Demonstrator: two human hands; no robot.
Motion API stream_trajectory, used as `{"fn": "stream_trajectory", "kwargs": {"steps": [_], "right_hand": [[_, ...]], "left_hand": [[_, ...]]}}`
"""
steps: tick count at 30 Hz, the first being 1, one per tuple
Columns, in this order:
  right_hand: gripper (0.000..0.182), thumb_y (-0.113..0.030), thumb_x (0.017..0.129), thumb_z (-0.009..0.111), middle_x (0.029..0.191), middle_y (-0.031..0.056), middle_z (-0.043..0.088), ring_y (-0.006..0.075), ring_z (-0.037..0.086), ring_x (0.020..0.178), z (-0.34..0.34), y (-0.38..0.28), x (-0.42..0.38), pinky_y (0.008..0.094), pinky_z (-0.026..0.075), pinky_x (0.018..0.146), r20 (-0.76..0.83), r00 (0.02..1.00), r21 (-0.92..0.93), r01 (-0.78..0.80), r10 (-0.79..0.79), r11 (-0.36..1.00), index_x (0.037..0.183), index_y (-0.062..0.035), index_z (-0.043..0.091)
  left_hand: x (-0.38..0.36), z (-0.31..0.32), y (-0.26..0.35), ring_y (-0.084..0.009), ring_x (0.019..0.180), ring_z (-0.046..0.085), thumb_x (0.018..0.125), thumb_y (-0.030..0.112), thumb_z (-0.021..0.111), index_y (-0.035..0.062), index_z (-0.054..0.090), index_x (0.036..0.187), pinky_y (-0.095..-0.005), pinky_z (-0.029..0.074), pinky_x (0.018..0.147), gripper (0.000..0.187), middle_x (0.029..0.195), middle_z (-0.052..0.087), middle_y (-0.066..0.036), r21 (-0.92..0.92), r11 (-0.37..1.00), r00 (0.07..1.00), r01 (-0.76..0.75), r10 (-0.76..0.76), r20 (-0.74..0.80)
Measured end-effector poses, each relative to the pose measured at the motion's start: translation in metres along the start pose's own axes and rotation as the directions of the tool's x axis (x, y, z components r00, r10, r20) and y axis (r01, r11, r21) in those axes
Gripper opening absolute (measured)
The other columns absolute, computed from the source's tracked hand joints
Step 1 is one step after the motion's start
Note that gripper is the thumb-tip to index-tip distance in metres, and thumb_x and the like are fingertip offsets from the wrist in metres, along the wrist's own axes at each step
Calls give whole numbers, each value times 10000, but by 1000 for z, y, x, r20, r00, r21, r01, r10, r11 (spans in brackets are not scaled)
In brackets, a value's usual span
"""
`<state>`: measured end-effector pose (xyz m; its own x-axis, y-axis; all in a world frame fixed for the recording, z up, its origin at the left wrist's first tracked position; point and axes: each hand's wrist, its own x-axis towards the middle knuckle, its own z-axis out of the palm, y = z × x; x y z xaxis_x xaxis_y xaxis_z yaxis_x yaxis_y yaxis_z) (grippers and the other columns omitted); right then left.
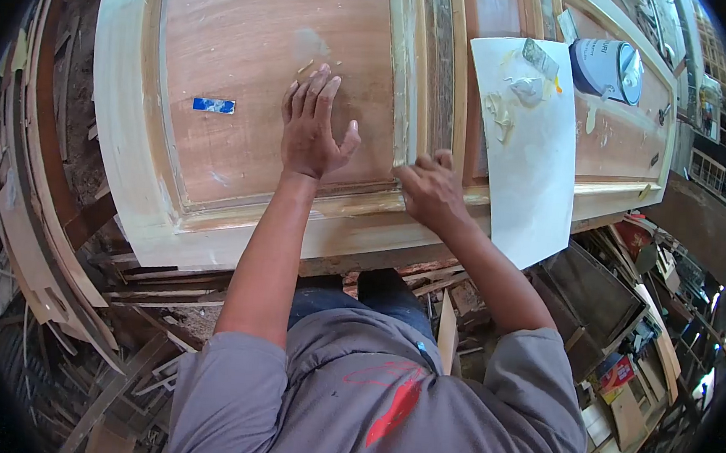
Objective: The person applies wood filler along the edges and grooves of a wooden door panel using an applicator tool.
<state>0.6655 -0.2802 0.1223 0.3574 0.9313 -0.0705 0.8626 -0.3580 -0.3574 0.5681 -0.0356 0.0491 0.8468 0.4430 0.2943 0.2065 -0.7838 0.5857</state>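
A wooden panelled door (249, 46) lies flat in front of me. My left hand (313, 126) rests on its large reddish panel with the fingers spread and nothing in them. My right hand (431, 185) is closed at the panel's lower right corner, over the frame moulding, its fingers curled round something I cannot make out. Right of that hand, a white board (531, 171) lies across the door, with cream putty (499, 116) and a putty-smeared scraper (540, 59) on it. A small blue strip (214, 106) lies on the panel left of my left hand.
A putty can (597, 68) stands on the door beyond the white board. Below the door's near edge lie wood scraps (448, 333) and a dark box (586, 293). Long planks (59, 239) curve along the left side. Small metal pieces (664, 114) lie on the door's right end.
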Motion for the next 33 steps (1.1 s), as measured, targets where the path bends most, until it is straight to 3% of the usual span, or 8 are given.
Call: {"fn": "stream_trajectory", "kwargs": {"steps": [5,11,17,23,29,33], "right_hand": [[185,-73,824,752,825,54,733,266,684,926,-6,-9,-21,469,437,938,33,999,81,-12,10,997,996,-134,720],[168,-48,808,756,801,86,741,284,681,904,-29,15,35,464,453,910,-202,972,78,-105,119,991,951,-136,745],[181,-48,812,744,784,95,735,292,682,894,-18,58,117,461,442,907,-351,935,-13,-53,45,999,967,-141,745],[158,-65,860,732,767,91,715,282,682,869,-13,56,112,455,431,886,-251,968,-54,-4,-10,999,1004,-127,756],[181,-48,841,709,800,67,742,271,691,930,0,23,41,462,421,962,-26,999,1,-46,46,999,1001,-132,728],[218,-46,830,731,799,61,741,254,688,915,-3,-2,-1,462,425,952,-3,1000,67,-22,22,998,1030,-132,750]], "left_hand": [[0,0,0,-399,1535,464,845,310,739,95,484,1585,-584,275,1321,812,1694,482,-188,-4,1000,1000,3,-3,-1],[0,-1,1,-406,1538,462,847,315,746,91,480,1591,-583,272,1321,821,1691,482,-203,3,1000,1000,-2,2,6],[0,2,-4,-384,1522,469,802,345,771,84,500,1580,-566,274,1327,864,1677,492,-177,54,998,1000,-26,26,3],[-1,3,-5,-380,1521,464,807,361,768,87,497,1585,-566,269,1331,868,1681,483,-173,46,999,1000,-9,8,13],[1,-2,2,-406,1532,463,848,332,736,95,483,1588,-582,271,1320,817,1689,485,-195,2,1000,1000,17,-17,13],[1,-3,2,-397,1537,463,844,329,734,95,484,1588,-576,271,1323,819,1691,484,-194,3,1000,1000,14,-14,13]]}}
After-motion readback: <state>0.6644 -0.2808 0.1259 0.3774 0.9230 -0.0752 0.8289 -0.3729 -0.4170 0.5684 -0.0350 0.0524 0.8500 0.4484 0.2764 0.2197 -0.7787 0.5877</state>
